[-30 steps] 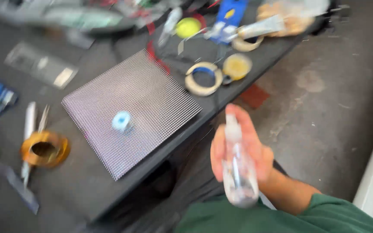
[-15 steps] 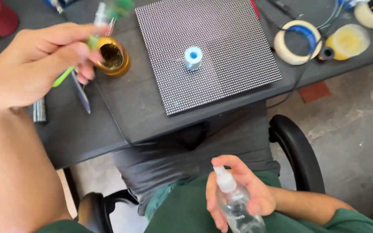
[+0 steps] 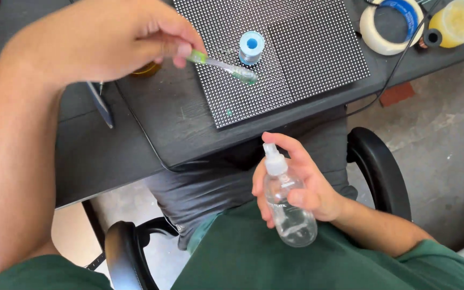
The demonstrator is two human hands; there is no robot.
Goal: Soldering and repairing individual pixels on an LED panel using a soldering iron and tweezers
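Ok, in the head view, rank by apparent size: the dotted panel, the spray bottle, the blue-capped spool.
1. Dotted panel, largest by far.
2. Clear spray bottle in the right hand; it is nearer the camera, so it looks bigger.
3. Blue-capped spool, standing on the panel, smallest.

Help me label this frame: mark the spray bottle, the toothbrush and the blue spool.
spray bottle (image 3: 291,215), head view, on its clear body.
toothbrush (image 3: 226,67), head view, mid-shaft.
blue spool (image 3: 252,44), head view, on its top rim.

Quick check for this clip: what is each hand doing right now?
Left hand: closed on a green-handled translucent brush, bristles over the dark dotted panel.
Right hand: closed on a clear plastic spray bottle.
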